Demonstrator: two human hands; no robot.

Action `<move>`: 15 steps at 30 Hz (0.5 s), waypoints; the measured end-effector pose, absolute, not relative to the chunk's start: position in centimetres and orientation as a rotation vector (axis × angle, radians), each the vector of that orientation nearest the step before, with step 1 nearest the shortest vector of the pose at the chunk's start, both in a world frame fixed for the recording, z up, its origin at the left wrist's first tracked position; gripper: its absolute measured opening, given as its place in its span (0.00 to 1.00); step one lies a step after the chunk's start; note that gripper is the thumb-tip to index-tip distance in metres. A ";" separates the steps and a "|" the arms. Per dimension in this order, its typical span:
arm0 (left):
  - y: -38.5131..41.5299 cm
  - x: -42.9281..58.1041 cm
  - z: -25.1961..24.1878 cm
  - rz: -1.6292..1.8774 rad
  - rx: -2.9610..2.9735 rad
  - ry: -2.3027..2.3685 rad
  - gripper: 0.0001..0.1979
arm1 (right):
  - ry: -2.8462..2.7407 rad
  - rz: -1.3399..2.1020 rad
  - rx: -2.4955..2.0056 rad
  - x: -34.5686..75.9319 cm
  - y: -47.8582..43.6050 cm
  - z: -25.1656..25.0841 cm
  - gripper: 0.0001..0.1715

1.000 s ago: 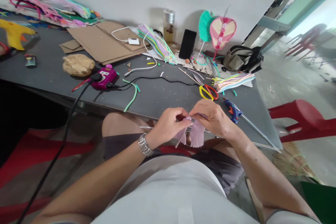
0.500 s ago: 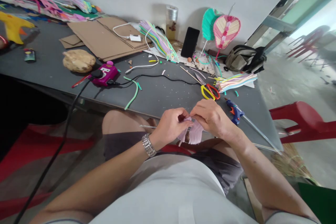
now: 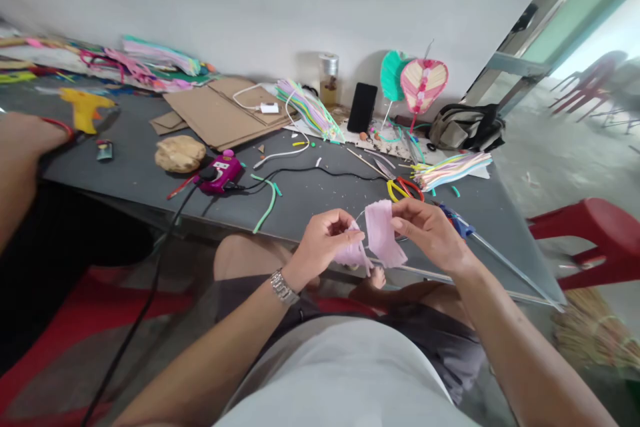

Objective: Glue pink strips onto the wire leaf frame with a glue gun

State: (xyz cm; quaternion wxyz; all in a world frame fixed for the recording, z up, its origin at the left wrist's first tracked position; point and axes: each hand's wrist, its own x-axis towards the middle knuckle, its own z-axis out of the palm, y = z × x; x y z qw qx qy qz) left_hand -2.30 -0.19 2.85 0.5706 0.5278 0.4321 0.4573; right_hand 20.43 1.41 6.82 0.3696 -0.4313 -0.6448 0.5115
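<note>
Above my lap, at the table's front edge, my left hand (image 3: 327, 240) pinches a crumpled pale pink piece (image 3: 354, 252) between thumb and fingers. My right hand (image 3: 425, 230) grips the right edge of a flatter pink ribbed piece (image 3: 384, 233), which hangs down with a ragged lower end. A gap shows between the two pink pieces; a thin strand runs near their tops. Scissors (image 3: 404, 189) with yellow and red handles lie just beyond my right hand. A blue glue gun (image 3: 456, 221) is partly hidden behind that hand.
On the grey table (image 3: 310, 190) are a purple power socket (image 3: 220, 172), a tan lump (image 3: 180, 153), cardboard (image 3: 225, 113), bundled pastel stems (image 3: 307, 109), a phone (image 3: 362, 107) and heart-shaped fans (image 3: 424, 85). Another person's arm (image 3: 20, 147) reaches in at left. A red stool (image 3: 595, 240) stands right.
My hands have moved apart, and the flat pink piece is now raised and spread out in my right hand. The view has shifted, and another person's arm has come in at left.
</note>
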 end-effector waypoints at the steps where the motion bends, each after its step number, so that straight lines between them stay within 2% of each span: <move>1: 0.0 -2.4 2.8 1.097 1.205 1.015 0.16 | -1.613 1.361 -1.106 20.5 1.2 6.8 0.20; 8: -0.1 -1.1 1.8 1.403 0.849 0.973 0.21 | -1.474 1.559 -0.980 18.9 -2.1 8.4 0.24; 13: -1.3 -0.5 1.6 1.234 0.746 0.871 0.20 | -1.407 1.594 -0.848 17.5 -3.9 8.4 0.28; 15: -1.2 -0.3 1.0 1.157 0.706 0.809 0.19 | -1.459 1.496 -0.897 17.4 -4.0 7.6 0.25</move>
